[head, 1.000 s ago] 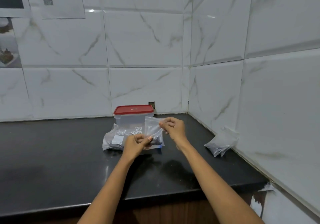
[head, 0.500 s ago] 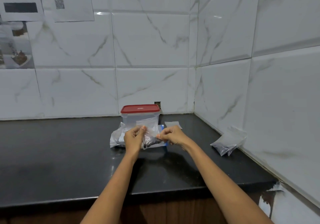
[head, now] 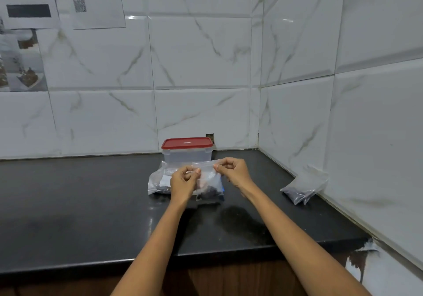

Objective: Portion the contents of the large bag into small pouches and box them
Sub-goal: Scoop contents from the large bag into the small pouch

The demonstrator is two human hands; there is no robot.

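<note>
A small clear pouch (head: 209,181) with dark contents at its bottom hangs upright above the black counter (head: 68,204). My left hand (head: 183,181) pinches its top edge at the left, and my right hand (head: 233,171) pinches the top edge at the right. Behind the pouch lies the large clear bag (head: 158,180), flat on the counter with dark contents and a white label. A clear box with a red lid (head: 187,150) stands shut behind the bag, by the back wall.
Filled small pouches (head: 302,187) lean against the right tiled wall. Paper sheets (head: 96,3) are stuck on the back wall at upper left. The counter's front edge runs below my forearms.
My right hand rose from low beside the pouch to its top right corner. The pouch now hangs stretched between both hands at the top edge.
</note>
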